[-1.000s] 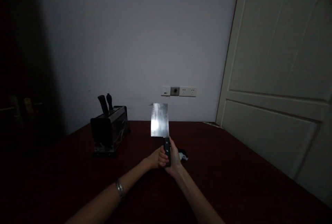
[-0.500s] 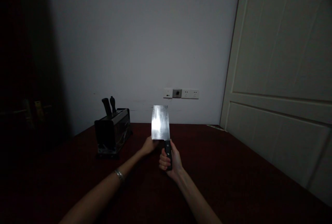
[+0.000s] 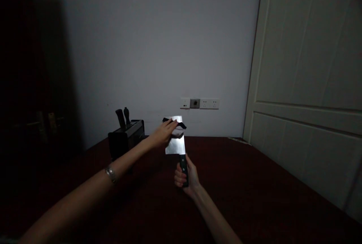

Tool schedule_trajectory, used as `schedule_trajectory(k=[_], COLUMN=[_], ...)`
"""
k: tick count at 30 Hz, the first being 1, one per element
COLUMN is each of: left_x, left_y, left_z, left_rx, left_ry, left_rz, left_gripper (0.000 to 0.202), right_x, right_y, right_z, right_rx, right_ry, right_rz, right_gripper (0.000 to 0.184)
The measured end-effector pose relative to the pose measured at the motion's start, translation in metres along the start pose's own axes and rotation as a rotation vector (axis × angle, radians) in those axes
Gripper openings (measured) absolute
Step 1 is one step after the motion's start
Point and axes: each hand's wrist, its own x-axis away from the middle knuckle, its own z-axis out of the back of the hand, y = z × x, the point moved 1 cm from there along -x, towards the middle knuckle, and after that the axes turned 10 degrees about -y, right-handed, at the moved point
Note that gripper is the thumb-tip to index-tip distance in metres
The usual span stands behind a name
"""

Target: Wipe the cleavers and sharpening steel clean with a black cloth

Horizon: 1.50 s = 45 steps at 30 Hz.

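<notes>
My right hand point(image 3: 188, 176) is wrapped around the black riveted handle of a cleaver point(image 3: 175, 146), whose broad shiny blade points up and away from me. Across the upper part of the blade's near face lies my left hand point(image 3: 166, 132), pressing a dark cloth point(image 3: 181, 125) against the metal. The cloth's dark ends stick out on both sides of the fingers. Part of the blade is hidden behind that hand and the cloth. A bracelet point(image 3: 110, 174) circles my left wrist.
A black knife block point(image 3: 121, 144) with two dark handles point(image 3: 123, 117) standing in it is on the left of the dark red table point(image 3: 226, 183). Behind are a pale wall with sockets point(image 3: 209, 103) and, on the right, a white panelled door point(image 3: 305, 85).
My left hand has come up from behind the cleaver to the front of its blade, with the dark cloth now showing under its fingers. My right hand keeps its hold in nearly the same place.
</notes>
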Motion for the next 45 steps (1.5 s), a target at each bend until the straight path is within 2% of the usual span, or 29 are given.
schedule_trajectory(k=[3,6,9,12,14,18,20,22,24,28,30,34,36,42,45], left_x=[0.011,0.026,0.037,0.039,0.036,0.021,0.012,0.005,0.004,0.011,0.011,-0.001,-0.006,-0.005,-0.012], left_y=[0.013,0.024,0.036,0.049,0.052,0.037,0.024,0.017,0.019,0.037,0.037,0.019,0.016,0.034,0.023], left_z=[-0.005,-0.007,-0.014,-0.024,-0.027,-0.017,-0.007,0.0,0.002,-0.006,-0.007,0.001,0.002,-0.011,-0.01], left_rx=[-0.03,0.041,0.039,-0.116,-0.25,-0.424,-0.46,-0.478,-0.488,-0.498,-0.497,-0.496,-0.498,-0.477,-0.449], left_ry=[-0.2,-0.273,-0.213,-0.135,-0.12,-0.145,-0.124,-0.086,-0.074,-0.144,-0.168,-0.12,-0.092,-0.117,-0.1], left_rz=[-0.102,-0.119,-0.01,0.073,0.059,-0.016,0.009,0.062,0.073,-0.066,-0.095,0.07,0.13,-0.02,0.096], left_gripper=[0.062,0.05,0.044,0.055,0.063,0.064,0.063,0.062,0.062,0.061,0.061,0.06,0.061,0.061,0.061], right_x=[0.0,-0.001,-0.001,-0.001,-0.001,0.0,0.0,0.001,0.001,0.0,0.0,-0.001,-0.001,-0.001,-0.002], right_y=[-0.001,-0.002,-0.001,0.002,0.003,0.007,0.007,0.007,0.007,0.005,0.006,0.01,0.011,0.01,0.014], right_z=[0.0,0.001,0.0,-0.002,-0.003,-0.003,-0.004,-0.005,-0.006,-0.005,-0.005,-0.005,-0.005,-0.004,-0.004], right_rx=[-0.026,-0.05,-0.036,0.012,0.043,0.057,0.066,0.074,0.071,0.043,0.036,0.04,0.047,0.042,0.034], right_ry=[0.016,0.033,0.038,0.049,0.05,0.013,-0.01,-0.031,-0.042,-0.045,-0.056,-0.077,-0.075,-0.043,-0.036], right_rz=[0.034,0.058,0.054,0.037,0.028,0.007,-0.013,-0.027,-0.022,0.006,0.005,-0.031,-0.034,0.035,-0.006], right_gripper=[0.064,0.064,0.063,0.063,0.062,0.062,0.062,0.062,0.062,0.063,0.063,0.063,0.062,0.059,0.059])
